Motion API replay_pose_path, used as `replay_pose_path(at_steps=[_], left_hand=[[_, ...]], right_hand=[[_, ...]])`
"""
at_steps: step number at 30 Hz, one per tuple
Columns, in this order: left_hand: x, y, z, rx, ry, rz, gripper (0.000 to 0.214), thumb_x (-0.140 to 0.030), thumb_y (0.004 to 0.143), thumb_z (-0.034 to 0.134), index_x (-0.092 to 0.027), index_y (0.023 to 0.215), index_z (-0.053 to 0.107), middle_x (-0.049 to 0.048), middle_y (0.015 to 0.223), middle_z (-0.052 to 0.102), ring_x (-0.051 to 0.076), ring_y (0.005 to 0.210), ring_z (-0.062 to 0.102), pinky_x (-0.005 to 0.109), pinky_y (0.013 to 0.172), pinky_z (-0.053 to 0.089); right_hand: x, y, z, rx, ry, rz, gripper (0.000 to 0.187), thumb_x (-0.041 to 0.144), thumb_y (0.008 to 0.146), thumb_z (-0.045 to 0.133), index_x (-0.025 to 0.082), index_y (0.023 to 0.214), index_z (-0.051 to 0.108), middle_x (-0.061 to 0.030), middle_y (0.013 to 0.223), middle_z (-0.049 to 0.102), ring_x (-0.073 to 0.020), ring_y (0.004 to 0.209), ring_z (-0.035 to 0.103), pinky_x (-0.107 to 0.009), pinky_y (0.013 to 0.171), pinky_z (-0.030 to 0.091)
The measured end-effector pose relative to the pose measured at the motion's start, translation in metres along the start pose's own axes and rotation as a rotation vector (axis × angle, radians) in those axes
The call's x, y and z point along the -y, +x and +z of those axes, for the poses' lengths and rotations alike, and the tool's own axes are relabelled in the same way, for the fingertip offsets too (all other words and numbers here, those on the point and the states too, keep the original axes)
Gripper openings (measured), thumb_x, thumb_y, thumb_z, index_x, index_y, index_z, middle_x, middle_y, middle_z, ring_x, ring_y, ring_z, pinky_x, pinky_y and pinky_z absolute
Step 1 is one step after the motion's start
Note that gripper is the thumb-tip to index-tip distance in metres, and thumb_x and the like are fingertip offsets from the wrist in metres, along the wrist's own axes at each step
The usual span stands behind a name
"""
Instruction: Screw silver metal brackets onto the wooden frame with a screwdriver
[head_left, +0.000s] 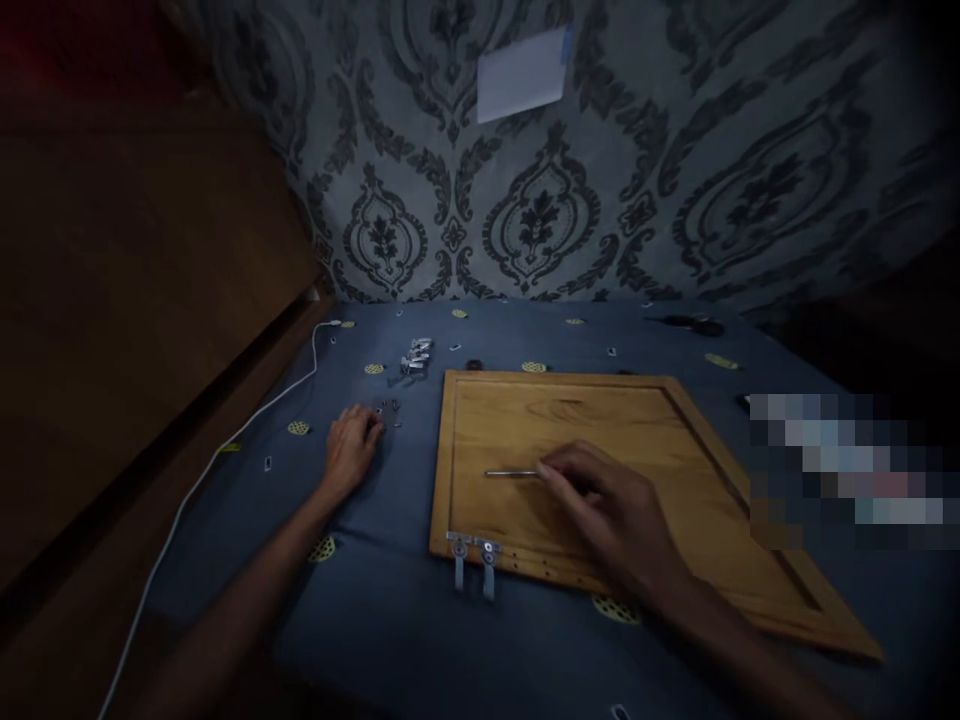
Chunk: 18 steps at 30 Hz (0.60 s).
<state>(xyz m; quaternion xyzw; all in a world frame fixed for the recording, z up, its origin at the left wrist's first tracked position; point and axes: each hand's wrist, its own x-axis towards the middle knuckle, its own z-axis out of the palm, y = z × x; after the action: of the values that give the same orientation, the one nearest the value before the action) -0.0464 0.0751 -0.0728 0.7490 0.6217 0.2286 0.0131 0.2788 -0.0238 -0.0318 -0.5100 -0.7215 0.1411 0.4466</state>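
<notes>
My right hand (611, 505) is closed around a screwdriver (512, 473). Its thin metal shaft points left above the panel, and its handle is hidden in the palm. Beneath lies a framed wooden panel (585, 420), flat on the blue patterned cloth. Two metal hinges (459, 548) (488, 553) sit side by side at the panel's near left edge, their arms sticking out past it. A row of small holes runs along that edge to their right. My left hand (351, 448) rests on the cloth with curled fingers, beside several loose screws (394, 405); whatever its fingertips pinch is hidden.
A pile of metal hinges (417, 355) lies beyond the left hand. A white cable (217, 455) runs down the left side near a wooden cabinet (135, 260). Dark-handled scissors or pliers (694, 323) lie at the back right. Patterned wall (450, 200) stands behind; a blurred-out object is at right.
</notes>
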Motion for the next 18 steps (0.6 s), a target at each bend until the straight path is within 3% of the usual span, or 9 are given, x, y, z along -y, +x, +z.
replay_pose_path(at_steps=[2,7,10,13,18], left_hand=[[-0.001,-0.001,0.002,-0.004,0.002,-0.01,0.014,-0.022,0.097,0.054,-0.023,0.09,0.066,0.0071,0.098,0.07,0.027,0.098,0.063,0.041,0.092,0.05],[-0.004,-0.004,0.006,-0.005,0.003,-0.036,0.014,-0.023,0.1,0.054,-0.023,0.096,0.068,0.0082,0.106,0.07,0.029,0.107,0.063,0.045,0.096,0.049],[-0.006,-0.005,0.007,-0.002,0.005,-0.05,0.014,-0.022,0.1,0.054,-0.023,0.097,0.068,0.0094,0.109,0.071,0.03,0.109,0.063,0.047,0.098,0.049],[-0.009,-0.004,0.006,0.012,0.006,-0.068,0.014,-0.022,0.1,0.055,-0.023,0.098,0.069,0.0094,0.11,0.071,0.03,0.11,0.063,0.047,0.099,0.049],[-0.013,-0.003,0.005,0.048,0.006,-0.105,0.013,-0.026,0.101,0.057,-0.023,0.098,0.07,0.0092,0.113,0.071,0.03,0.113,0.063,0.046,0.101,0.047]], right_hand=[[0.008,0.027,0.014,0.194,-0.08,-0.047,0.022,0.029,0.102,0.056,0.019,0.093,0.074,-0.0059,0.084,0.075,-0.0197,0.073,0.072,-0.03,0.064,0.056],[0.022,0.112,0.082,0.387,-0.228,-0.09,0.026,0.016,0.102,0.055,0.018,0.119,0.075,-0.0122,0.116,0.077,-0.0241,0.109,0.073,-0.039,0.098,0.057],[0.023,0.15,0.122,0.473,-0.337,-0.082,0.028,0.029,0.103,0.064,0.017,0.128,0.067,-0.0105,0.129,0.071,-0.0237,0.113,0.071,-0.046,0.099,0.06],[0.021,0.17,0.146,0.534,-0.419,-0.086,0.034,0.037,0.101,0.067,0.019,0.13,0.065,-0.0101,0.133,0.067,-0.0245,0.114,0.069,-0.047,0.097,0.061],[0.012,0.175,0.16,0.582,-0.447,-0.104,0.033,0.037,0.101,0.067,0.019,0.129,0.066,-0.0103,0.133,0.067,-0.0247,0.115,0.069,-0.047,0.098,0.06]])
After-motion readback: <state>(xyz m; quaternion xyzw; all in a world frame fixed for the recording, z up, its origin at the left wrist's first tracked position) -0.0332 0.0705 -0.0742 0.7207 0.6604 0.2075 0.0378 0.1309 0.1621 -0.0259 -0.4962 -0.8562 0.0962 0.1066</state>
